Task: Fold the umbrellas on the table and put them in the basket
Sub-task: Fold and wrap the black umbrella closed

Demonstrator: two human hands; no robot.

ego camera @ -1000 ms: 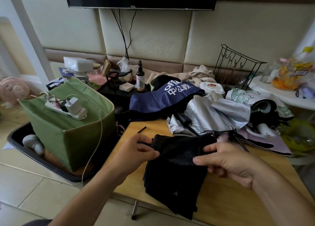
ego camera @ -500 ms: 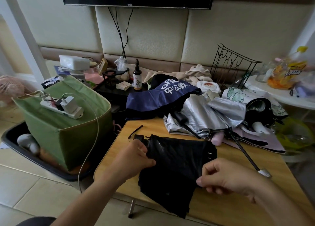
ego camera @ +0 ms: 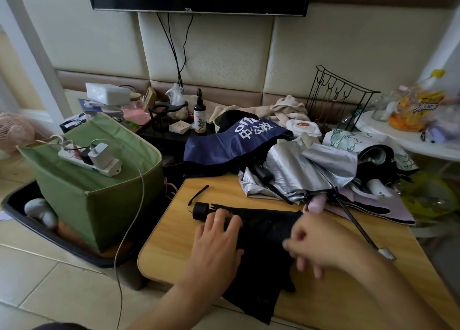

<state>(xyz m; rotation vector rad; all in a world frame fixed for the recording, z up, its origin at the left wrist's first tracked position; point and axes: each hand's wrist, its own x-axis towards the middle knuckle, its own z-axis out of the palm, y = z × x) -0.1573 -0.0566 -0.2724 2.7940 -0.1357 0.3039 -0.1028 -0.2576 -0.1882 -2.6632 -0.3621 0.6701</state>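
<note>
Now lying flat on the wooden worktop [ego camera: 336, 302] instead of held up as a moment earlier: the collapsed black fabric umbrella [ego camera: 261, 235], stubby black handle pointing far-left, canopy cloth spilling over the near edge. Left hand [ego camera: 216, 240] laid over the shaft just behind the handle, fingers fairly straight and pressing it down rather than wrapped round it. Right hand [ego camera: 316, 245] blurred with motion over the canopy, fingers curled; whether pinching cloth or bare, cannot tell. Judged as pinned down for gathering and rolling the loose pleats, so still mid-fold and not ready for the basket. Counted: one black umbrella in hand, and piled at the far right one silver-lined umbrella [ego camera: 308, 170], one navy umbrella with white lettering [ego camera: 231, 145], and at least one pale printed umbrella [ego camera: 353, 140], the heap being too tangled for certainty. One green fabric basket [ego camera: 99, 192] on the floor to the left, a white power strip [ego camera: 89, 160] resting across its open top.
</note>
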